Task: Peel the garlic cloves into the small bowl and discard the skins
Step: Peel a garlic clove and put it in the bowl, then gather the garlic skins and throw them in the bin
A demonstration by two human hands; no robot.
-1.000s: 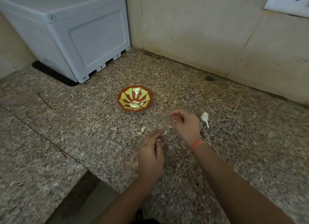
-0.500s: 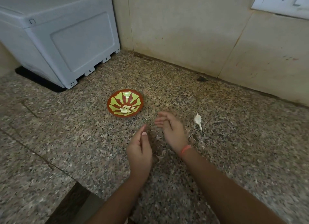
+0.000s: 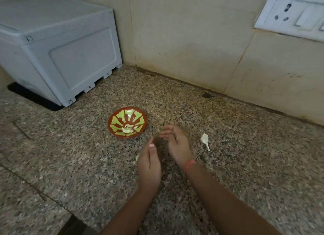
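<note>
Sweeping skins together, apparently, with open left hand (image 3: 149, 166) and open, blurred right hand (image 3: 177, 143) edge-on just near of the small bowl (image 3: 130, 114) holding peeled cloves (image 3: 126, 129): keep edges on the tabletop (image 3: 70, 164), collect the garlic stalk husk (image 3: 204, 140) at right.

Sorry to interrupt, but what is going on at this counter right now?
A person is peeling garlic on the speckled granite counter. The small red-and-green patterned bowl holds a few peeled white cloves. The left hand and right hand are near it, palms facing, gripping nothing visible. A white scrap of garlic skin lies to their right.
</note>
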